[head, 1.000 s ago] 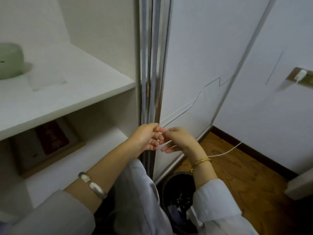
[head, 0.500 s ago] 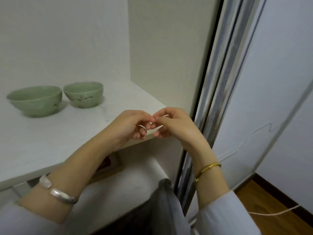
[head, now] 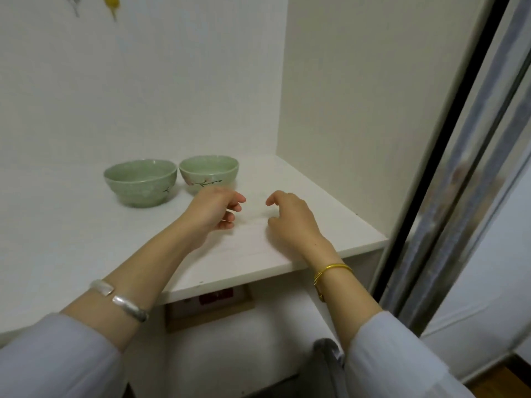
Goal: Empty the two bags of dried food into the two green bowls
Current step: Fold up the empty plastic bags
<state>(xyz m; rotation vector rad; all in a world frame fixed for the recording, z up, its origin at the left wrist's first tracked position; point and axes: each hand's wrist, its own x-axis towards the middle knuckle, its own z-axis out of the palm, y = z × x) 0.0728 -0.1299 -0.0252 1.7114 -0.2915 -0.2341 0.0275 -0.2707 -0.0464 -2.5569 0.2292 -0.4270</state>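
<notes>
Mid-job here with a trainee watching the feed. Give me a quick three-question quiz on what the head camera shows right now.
1. True or false: the two green bowls touch the back wall of the shelf.
2. Which hand is nearer the bowls? A) left B) right C) both equally
3. Fill in: no ____ of dried food is visible on the shelf.

Key
1. False. The left bowl and right bowl stand side by side on the white shelf, clear of the wall.
2. A. The left hand hovers just in front of the right bowl; the right hand is further right. Both hold nothing.
3. bag
</notes>
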